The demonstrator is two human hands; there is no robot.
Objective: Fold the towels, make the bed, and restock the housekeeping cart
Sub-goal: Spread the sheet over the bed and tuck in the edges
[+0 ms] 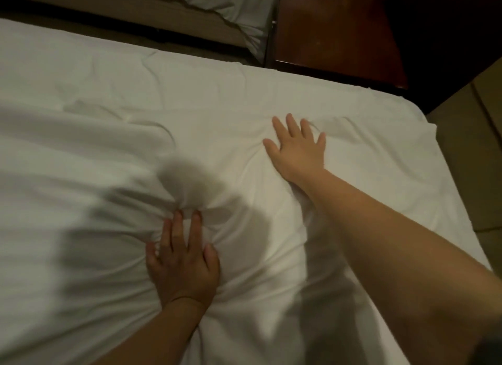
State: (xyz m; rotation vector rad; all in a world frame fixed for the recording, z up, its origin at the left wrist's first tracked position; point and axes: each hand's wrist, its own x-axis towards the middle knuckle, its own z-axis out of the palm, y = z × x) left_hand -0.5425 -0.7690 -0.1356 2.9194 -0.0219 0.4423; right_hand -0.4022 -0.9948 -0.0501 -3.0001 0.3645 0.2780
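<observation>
A white sheet [108, 98] covers the bed and fills most of the view. My left hand [182, 261] lies flat on it near the middle, fingers spread and straight, with wrinkles bunched ahead of the fingertips. My right hand [297, 148] presses flat on the sheet farther away and to the right, fingers spread, with creases fanning out around it. The sheet's right corner [423, 120] hangs over the mattress edge. No towels or cart are in view.
A second bed [217, 5] with pale bedding stands beyond, across a narrow dark gap. A dark wooden nightstand [334, 33] sits at the top right between the beds. Tan tiled floor [467, 152] shows to the right of the bed.
</observation>
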